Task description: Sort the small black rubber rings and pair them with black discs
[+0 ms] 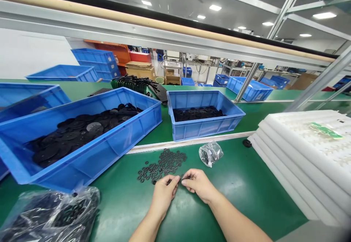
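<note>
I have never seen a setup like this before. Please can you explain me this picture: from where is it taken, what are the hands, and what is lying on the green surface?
This picture comes from one camera worn on a person's head, looking forward and down, so the two bare hands are that person's own. There is no machine here. On the green workbench, the left hand and right hand meet at the edge of a loose pile of small black rings. Their fingertips almost touch; if they hold a ring, it is too small to tell. Nearby lie a small clear plastic bag, a larger plastic bag of black parts, two blue crates of black discs, and a stack of white trays.
</note>
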A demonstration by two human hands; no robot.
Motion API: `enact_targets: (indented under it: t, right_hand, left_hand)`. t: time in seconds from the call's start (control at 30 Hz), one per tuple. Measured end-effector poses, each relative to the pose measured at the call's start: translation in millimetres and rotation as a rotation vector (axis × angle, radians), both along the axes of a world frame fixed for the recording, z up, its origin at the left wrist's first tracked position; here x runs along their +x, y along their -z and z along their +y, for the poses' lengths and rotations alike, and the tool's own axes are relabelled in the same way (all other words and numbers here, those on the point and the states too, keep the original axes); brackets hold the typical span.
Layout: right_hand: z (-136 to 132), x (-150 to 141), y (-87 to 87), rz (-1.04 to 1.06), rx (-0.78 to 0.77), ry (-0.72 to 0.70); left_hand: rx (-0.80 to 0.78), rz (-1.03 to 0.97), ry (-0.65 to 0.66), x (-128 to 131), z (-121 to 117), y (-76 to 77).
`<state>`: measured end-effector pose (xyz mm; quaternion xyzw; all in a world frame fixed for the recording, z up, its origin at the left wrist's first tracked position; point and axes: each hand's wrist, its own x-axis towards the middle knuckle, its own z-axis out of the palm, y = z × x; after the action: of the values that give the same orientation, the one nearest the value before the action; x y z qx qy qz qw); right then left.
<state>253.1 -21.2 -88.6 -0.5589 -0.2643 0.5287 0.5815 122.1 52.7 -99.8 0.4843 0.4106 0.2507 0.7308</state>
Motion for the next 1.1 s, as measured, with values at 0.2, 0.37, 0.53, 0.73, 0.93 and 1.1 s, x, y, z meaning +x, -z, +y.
enact_targets:
  t: [0.2,0.37,0.53,0.73,0.93,1.1]
  right_hand:
    - [1,-5,4.0,-0.158,-0.007,0.008]
    - [2,-5,10.4,-0.279,0.028,0.046]
    - [2,-3,15.8,-0.311,0.027,0.053]
    - [0,0,7.4,-0.379,0.023,0.019]
    - [-1,-4,5.3,-0.394,0.017,0.05]
    - [-3,-2,1.5,-0.491,0.013,0.027]
  left_hand:
    - [0.045,0.024,0.055,2,-2,1.5]
    - [0.112,0.062,0.083,1,-3,-2.6]
    - [0.242,0.083,0.07,1,-6,-5.2]
    - [-0.033,0.007,0.074,1,-7,-4.3]
    - [-0.098,-0.069,0.047,1,-5,-4.7]
    - [-0.076,-0.054,0.133,0,-5,-6.2]
